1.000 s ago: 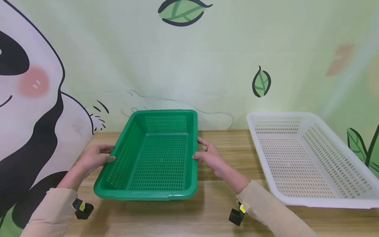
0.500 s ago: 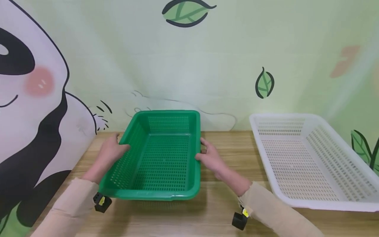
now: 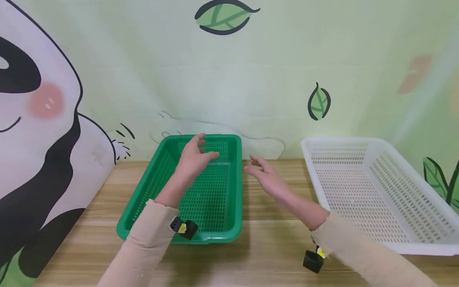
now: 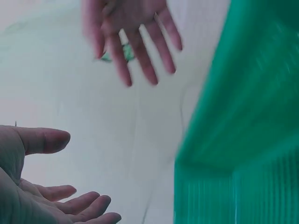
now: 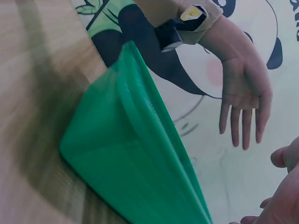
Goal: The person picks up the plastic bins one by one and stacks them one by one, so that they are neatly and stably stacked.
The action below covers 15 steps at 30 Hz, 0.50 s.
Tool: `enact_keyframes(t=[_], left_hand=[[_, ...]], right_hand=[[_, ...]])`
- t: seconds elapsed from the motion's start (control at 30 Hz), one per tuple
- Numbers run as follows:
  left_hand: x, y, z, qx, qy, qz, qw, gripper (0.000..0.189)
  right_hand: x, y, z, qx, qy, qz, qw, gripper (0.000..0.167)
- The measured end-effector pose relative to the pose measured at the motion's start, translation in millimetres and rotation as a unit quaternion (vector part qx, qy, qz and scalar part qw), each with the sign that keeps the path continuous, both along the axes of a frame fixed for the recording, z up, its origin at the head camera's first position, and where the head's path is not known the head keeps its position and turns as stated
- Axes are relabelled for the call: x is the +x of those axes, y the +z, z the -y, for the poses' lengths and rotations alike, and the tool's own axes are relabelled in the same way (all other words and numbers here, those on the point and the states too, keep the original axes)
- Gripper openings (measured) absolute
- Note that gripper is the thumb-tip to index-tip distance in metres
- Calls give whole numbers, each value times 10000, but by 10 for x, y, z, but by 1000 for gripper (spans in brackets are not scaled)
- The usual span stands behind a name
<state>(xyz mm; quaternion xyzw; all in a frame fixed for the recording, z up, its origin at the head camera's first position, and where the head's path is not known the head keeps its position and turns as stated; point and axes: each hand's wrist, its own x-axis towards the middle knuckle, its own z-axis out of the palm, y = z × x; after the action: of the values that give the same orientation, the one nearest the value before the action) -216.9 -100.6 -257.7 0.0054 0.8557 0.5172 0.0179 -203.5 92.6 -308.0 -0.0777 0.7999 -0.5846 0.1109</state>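
A green plastic basket (image 3: 234,207) with slotted walls and floor stands on the wooden table. Above it hovers my left hand (image 3: 193,161), fingers loosely extended and holding nothing. Just right of the basket's rim my right hand (image 3: 267,177) is raised, also holding nothing. In the left wrist view the left palm (image 4: 28,196) faces up with thumb and fingers apart, and the right hand (image 4: 135,32) shows beyond it. The right wrist view has the left hand (image 5: 245,88) hanging past the green basket (image 5: 121,149), while part of the right hand (image 5: 282,196) shows at the edge.
A white slotted basket (image 3: 324,199) stands on the table (image 3: 272,259) at the right. Behind the table hangs a pale green cloth (image 3: 272,59) printed with a panda and leaves. Each wrist wears a small black camera.
My left hand has left the green basket's left rim and moved right, over its inside. My right hand has let go of the right rim and lifted away to the right.
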Motion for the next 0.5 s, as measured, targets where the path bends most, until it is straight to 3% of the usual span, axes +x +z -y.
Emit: enact_keyframes(t=[0.23,0.37,0.5], left_hand=[[-9,-122,-503,527,13,-58,9986,60],[-19,-231,-756,735,135,-230,9969,58],[-5,-335,-997,792,1,-272,9965,59]], right_hand=[[-85,173,-361,399,27,-154,9991,60],[-142,169,-582,854,94,-182,9961,65],[-195,139,-825,1195,-75,-317,9923,66]])
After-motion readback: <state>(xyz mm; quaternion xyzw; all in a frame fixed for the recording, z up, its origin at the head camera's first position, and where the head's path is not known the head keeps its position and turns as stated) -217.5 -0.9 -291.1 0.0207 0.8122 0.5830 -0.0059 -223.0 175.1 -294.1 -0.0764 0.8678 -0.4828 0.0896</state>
